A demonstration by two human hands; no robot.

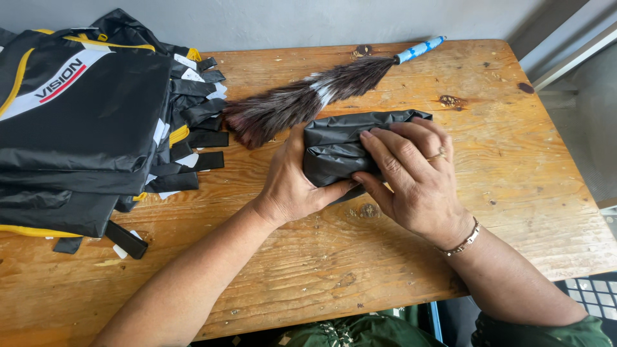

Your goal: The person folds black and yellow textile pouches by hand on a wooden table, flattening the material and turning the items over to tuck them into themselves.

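Note:
A folded black fabric bundle (344, 141) lies on the wooden table (308, 270) near its middle. My left hand (292, 183) grips the bundle's left and near edge, thumb under it. On top of the bundle's right part my right hand (414, 177) lies flat, fingers spread and pressing down; it wears a ring and a bracelet. A feather duster (302, 99) with dark feathers and a blue-and-white handle lies just behind the bundle, touching its far edge.
A stack of black fabric bags (83, 122) with yellow trim and loose black straps covers the table's left part. A grey wall runs behind the table. The table's right edge drops off beside a pale frame (572, 61).

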